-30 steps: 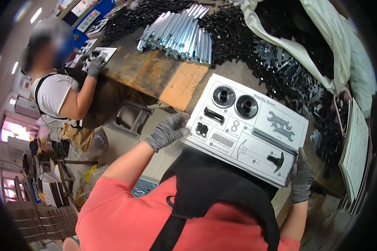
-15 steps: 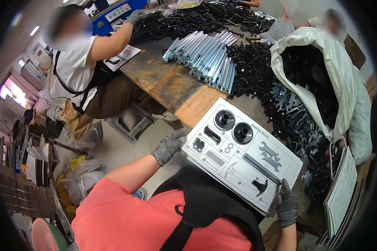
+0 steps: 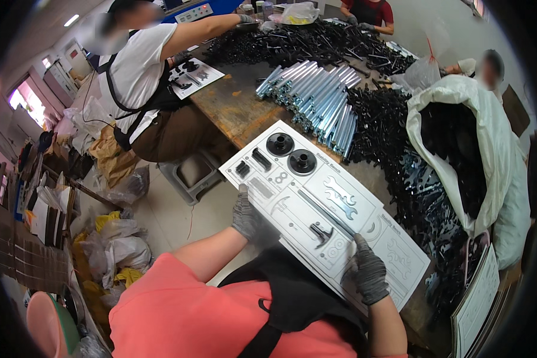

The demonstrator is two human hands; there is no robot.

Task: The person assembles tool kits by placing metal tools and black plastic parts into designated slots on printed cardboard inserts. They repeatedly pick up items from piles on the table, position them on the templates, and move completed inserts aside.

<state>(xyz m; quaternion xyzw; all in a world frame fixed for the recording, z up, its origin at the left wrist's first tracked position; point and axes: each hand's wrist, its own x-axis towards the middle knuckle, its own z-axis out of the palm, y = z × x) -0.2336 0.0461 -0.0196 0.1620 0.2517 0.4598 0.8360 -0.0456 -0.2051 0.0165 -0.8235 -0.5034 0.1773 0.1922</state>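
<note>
A white card (image 3: 364, 203) loaded with parts is tilted in front of me. My left hand (image 3: 245, 218), in a grey glove, grips its left edge. At its lower right edge my gloved right hand (image 3: 369, 271) is closed on the card. Two round black flanges (image 3: 302, 161) sit at its far end, beside small black pieces (image 3: 261, 159). Flat metal wrenches (image 3: 340, 197), a long grey rod (image 3: 325, 212) and a black T-shaped piece (image 3: 322, 234) lie on it. Beneath, a second card (image 3: 420, 262) with printed outlines sticks out to the right.
Shiny metal tubes (image 3: 316, 101) are heaped on the table (image 3: 227, 113), with black parts (image 3: 376, 125) around them. A white sack (image 3: 495, 137) of black parts stands right, above stacked cards (image 3: 477, 298). A co-worker (image 3: 131, 77) sits at left by another loaded card (image 3: 200, 77).
The loaded card has moved left, uncovering the printed card below on its right. My right hand has shifted left with it. The co-worker at left has leaned and reached farther across the table.
</note>
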